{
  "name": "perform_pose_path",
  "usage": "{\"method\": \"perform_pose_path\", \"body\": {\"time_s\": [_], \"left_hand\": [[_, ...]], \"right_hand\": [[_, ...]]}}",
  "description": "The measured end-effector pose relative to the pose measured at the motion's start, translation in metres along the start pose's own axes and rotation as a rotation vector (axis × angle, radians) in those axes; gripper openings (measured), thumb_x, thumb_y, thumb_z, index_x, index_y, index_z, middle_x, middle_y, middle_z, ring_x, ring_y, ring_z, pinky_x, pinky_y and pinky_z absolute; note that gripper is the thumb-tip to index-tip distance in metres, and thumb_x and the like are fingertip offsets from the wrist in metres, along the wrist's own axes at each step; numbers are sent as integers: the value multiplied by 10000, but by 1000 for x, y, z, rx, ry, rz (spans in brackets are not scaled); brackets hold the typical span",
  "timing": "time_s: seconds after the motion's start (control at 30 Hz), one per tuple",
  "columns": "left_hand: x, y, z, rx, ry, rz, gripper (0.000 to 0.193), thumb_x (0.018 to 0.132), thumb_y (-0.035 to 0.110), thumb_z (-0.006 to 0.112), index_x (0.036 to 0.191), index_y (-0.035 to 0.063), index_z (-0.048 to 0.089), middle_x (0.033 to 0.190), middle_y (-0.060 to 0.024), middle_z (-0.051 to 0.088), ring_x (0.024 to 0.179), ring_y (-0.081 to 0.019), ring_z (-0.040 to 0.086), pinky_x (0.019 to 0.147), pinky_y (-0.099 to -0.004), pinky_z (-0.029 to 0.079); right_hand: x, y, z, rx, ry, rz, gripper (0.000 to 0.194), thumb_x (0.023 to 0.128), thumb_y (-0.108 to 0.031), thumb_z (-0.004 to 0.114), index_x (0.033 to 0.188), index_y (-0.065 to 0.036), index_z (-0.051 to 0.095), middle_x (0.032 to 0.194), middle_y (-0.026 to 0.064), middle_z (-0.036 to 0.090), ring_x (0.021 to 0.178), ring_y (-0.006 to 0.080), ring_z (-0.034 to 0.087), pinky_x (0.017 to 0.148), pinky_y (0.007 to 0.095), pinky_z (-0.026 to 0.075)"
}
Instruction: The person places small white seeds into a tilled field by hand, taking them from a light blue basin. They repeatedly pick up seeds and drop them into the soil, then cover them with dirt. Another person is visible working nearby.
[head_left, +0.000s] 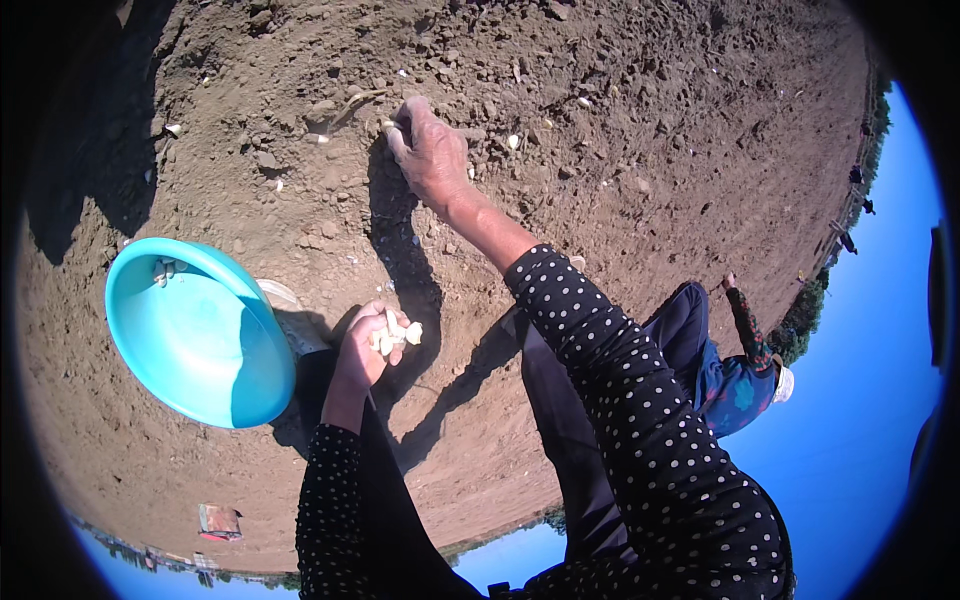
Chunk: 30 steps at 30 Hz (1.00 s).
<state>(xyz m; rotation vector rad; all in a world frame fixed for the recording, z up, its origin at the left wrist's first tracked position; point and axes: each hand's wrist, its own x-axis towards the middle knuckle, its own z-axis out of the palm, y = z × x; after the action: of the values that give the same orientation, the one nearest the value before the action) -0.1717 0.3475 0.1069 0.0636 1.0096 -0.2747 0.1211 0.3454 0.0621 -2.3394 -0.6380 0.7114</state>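
Observation:
My right hand (433, 154) is down at the loose soil, its thumb and fingers pinching a pale garlic clove (389, 124). Closer to my body, my left hand (364, 345) cups several peeled-looking cloves (393, 334) in its palm and fingers. More cloves sit apart in the soil around my right hand: one clove (513, 141) lies just to its right, another clove (322, 139) to its left. A turquoise plastic basin (199, 337) is beside my left hand, with a few cloves (166, 271) against its inner wall.
The tilled soil (675, 187) is full of clods. A dry stalk (358, 101) lies left of my right hand. A co-worker (739, 390) in a pale hat crouches to the right. A reddish bag-like object (220, 521) lies behind on the ground.

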Motion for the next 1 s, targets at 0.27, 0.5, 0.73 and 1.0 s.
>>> {"method": "perform_pose_path", "body": {"time_s": [0.27,0.5,0.73,1.0], "left_hand": [[0,29,12,9,-37,73,130,933,192,523,1011,92,549,987,-85,637,844,-174,631,492,-276,485],[9,46,13,-144,29,173,160,934,199,550,1062,104,556,1006,-79,632,856,-196,635,454,-265,474],[22,45,6,-140,5,222,230,952,234,552,1165,148,550,991,-21,644,819,-160,646,458,-264,445],[32,43,17,-94,69,241,217,1003,283,538,1174,149,553,942,-5,651,786,-139,650,465,-263,454]], "right_hand": [[71,27,40,-461,148,-271,199,834,-211,731,944,-153,576,892,29,644,929,254,625,829,437,398],[47,18,22,-440,96,-371,198,865,-224,702,1045,-152,661,1032,73,638,1040,280,576,880,465,405],[-99,-41,-20,-86,-454,-235,298,931,-342,661,1063,-82,597,971,136,598,938,349,638,755,470,526],[-109,-37,-8,-23,-396,-109,271,928,-307,659,1017,-60,589,966,151,607,882,359,646,740,480,522]]}}
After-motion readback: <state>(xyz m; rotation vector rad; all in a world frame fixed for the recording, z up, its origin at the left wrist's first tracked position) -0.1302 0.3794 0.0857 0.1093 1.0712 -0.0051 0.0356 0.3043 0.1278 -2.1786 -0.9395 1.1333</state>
